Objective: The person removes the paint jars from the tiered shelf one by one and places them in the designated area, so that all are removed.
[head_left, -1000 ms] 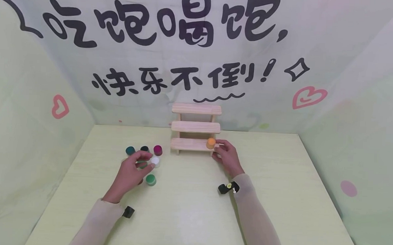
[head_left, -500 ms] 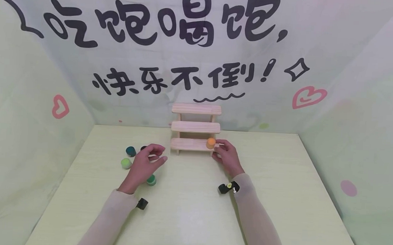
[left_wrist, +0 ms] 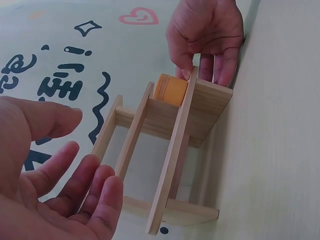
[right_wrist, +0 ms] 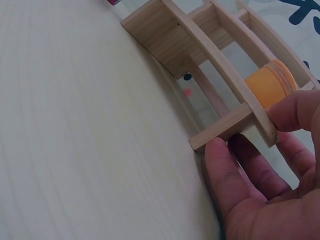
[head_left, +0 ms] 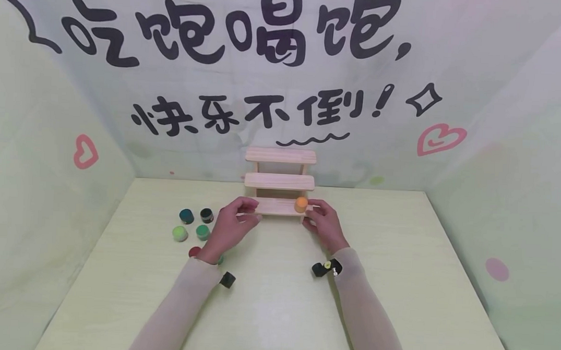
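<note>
A small three-tier wooden stand point(head_left: 280, 181) stands at the back of the table. On the right end of its lowest shelf sits an orange jar point(head_left: 300, 205), seen on its side in the left wrist view because of the camera angle. My right hand point(head_left: 326, 226) grips that shelf's right end: the thumb lies beside the jar and the fingers touch the side leg point(right_wrist: 225, 126). My left hand point(head_left: 231, 227) is at the stand's left end. Its thumb and fingers are spread apart with nothing between them, and the left wrist view shows a gap to the wood.
Left of the stand are several small jars: dark teal point(head_left: 187, 216), black point(head_left: 206, 215), light green point(head_left: 180, 233), green point(head_left: 203, 232) and red point(head_left: 194, 251). My left hand and wrist cover part of this group. A printed cloth point(head_left: 375, 148) hangs behind the table.
My left hand has moved right and away from me, from over the jars to the stand's left end, uncovering several jars. My right hand and the orange jar have stayed still.
</note>
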Demonstrator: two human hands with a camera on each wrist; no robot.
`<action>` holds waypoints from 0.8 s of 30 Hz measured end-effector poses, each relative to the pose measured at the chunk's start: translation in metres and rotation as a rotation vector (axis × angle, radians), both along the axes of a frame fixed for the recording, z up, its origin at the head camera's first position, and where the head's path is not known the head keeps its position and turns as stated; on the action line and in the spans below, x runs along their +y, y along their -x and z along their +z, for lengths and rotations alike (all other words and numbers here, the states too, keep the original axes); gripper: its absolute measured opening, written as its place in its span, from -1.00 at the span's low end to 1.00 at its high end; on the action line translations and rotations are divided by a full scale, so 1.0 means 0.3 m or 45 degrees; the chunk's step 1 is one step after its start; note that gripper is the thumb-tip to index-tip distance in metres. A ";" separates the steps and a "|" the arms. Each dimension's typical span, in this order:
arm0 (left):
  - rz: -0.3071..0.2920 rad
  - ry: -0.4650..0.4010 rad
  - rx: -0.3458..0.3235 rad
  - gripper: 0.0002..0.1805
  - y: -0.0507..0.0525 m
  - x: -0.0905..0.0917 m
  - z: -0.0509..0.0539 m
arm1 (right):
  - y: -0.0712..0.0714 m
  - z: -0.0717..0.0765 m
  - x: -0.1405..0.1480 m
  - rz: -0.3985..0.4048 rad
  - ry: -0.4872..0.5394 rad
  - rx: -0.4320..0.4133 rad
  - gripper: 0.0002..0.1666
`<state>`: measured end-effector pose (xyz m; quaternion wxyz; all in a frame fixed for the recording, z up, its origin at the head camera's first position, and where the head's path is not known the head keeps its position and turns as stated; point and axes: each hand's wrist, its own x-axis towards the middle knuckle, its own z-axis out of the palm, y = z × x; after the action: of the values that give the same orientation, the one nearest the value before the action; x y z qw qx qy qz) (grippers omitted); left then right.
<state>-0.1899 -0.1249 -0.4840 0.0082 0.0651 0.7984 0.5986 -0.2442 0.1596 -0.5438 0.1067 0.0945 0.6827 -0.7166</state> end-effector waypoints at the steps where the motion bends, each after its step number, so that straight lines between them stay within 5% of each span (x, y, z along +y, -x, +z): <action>1: -0.003 -0.006 -0.004 -0.58 0.008 0.013 0.000 | 0.000 0.001 -0.001 0.000 0.000 0.000 -0.55; 24: -0.117 0.020 0.015 -0.51 0.170 0.258 -0.045 | -0.003 0.006 0.002 0.008 0.036 0.029 -0.56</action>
<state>-0.2408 -0.0476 -0.4976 0.0313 0.1051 0.7992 0.5910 -0.2434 0.1603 -0.5421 0.1024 0.0827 0.6741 -0.7269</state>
